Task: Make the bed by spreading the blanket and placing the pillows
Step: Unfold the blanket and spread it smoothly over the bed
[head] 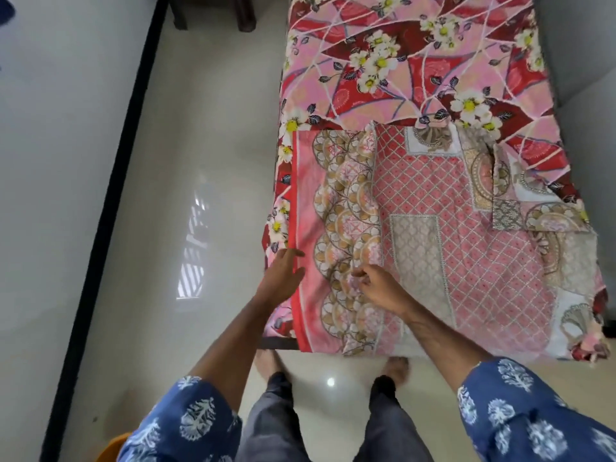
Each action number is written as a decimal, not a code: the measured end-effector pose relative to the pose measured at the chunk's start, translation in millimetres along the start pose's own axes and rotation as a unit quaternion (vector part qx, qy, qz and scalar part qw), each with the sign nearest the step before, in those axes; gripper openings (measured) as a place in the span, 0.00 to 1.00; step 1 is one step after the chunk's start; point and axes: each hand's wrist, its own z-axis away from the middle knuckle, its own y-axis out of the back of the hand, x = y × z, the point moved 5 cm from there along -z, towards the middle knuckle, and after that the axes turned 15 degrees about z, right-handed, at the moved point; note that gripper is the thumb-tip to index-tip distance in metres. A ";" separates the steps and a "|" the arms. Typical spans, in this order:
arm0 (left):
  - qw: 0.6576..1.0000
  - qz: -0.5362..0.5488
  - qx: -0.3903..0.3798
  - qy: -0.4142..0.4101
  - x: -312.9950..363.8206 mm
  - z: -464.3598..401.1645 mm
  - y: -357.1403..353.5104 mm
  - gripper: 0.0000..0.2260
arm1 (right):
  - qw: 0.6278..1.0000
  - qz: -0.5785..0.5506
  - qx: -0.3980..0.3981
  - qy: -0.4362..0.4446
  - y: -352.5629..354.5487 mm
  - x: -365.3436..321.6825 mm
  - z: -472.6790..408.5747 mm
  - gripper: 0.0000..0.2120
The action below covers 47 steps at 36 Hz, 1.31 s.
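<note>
Blanket (443, 235) covers only the near half of the bed (400, 55), no pillows in view; left hand (283, 278) open flat, right hand (376, 285) pinching a fold.

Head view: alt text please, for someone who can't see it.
Seen from above, a person at the foot of a narrow bed reaches both hands onto a folded pink blanket; the left hand lies flat near its red edge, and the right hand pinches the cloth. No pillows show.

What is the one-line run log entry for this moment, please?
step: spreading blanket | left hand: open, at blanket's left edge | right hand: pinches blanket fold | bed: far part uncovered | pillows: not seen
</note>
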 end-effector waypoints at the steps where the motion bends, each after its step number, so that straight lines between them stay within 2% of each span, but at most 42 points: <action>1: 1.000 0.000 -0.007 -0.008 0.9 -7.0 12.0 0.16 | 1.000 -0.009 0.005 -0.002 -4.0 -12.0 -0.2 0.12; 4: 0.999 -0.024 -0.045 -0.015 1.9 -26.8 37.1 0.16 | 0.999 -0.041 0.028 -0.008 -18.1 -34.4 -1.8 0.11; 7: 0.994 -0.066 -0.086 -0.017 10.2 -44.6 47.3 0.15 | 0.993 -0.089 0.047 -0.055 -24.2 -40.6 1.9 0.11; 10: 0.987 -0.105 -0.114 -0.031 21.5 -64.1 50.4 0.15 | 0.980 -0.157 0.068 -0.102 -28.6 -33.9 3.9 0.13; 14: 0.974 -0.160 -0.152 -0.052 26.5 -84.6 47.3 0.17 | 0.955 -0.232 0.073 -0.167 -46.3 -13.1 0.4 0.09; 19: 0.933 -0.279 -0.214 -0.077 36.6 -119.7 43.9 0.17 | 0.924 -0.306 0.068 -0.219 -73.6 0.1 -12.6 0.11; 25: 0.924 -0.299 -0.230 -0.062 24.7 -194.1 51.9 0.20 | 0.877 -0.373 0.065 -0.295 -101.5 -13.4 -29.7 0.09; 27: 0.929 -0.290 -0.217 -0.075 22.8 -228.3 52.2 0.23 | 0.865 -0.387 0.064 -0.313 -109.8 -24.4 -38.7 0.04; 28: 0.926 -0.307 -0.205 -0.084 21.4 -247.0 52.8 0.25 | 0.859 -0.389 0.070 -0.324 -112.1 -30.9 -44.1 0.05; 30: 0.920 -0.342 -0.171 -0.083 18.9 -285.7 56.2 0.31 | 0.840 -0.404 0.061 -0.356 -124.0 -45.5 -55.6 0.05; 32: 0.923 -0.345 -0.154 -0.078 18.3 -326.0 62.1 0.36 | 0.817 -0.417 0.105 -0.383 -139.7 -57.6 -72.2 0.09; 34: 0.922 -0.354 -0.133 -0.088 21.8 -361.3 74.2 0.37 | 0.772 -0.433 0.134 -0.446 -158.2 -74.2 -81.8 0.11; 36: 0.922 -0.361 -0.102 -0.098 28.5 -390.0 89.6 0.35 | 0.729 -0.443 0.155 -0.498 -173.0 -88.9 -92.4 0.10; 39: 0.927 -0.350 -0.085 -0.109 40.8 -418.2 104.2 0.31 | 0.686 -0.442 0.192 -0.544 -173.5 -105.1 -105.1 0.17; 42: 0.921 -0.353 -0.098 -0.130 38.8 -438.4 110.3 0.32 | 0.666 -0.433 0.216 -0.567 -173.3 -111.8 -114.1 0.15; 47: 0.955 -0.227 -0.169 -0.087 33.9 -447.2 107.5 0.22 | 0.636 -0.461 0.261 -0.561 -162.0 -133.7 -117.0 0.10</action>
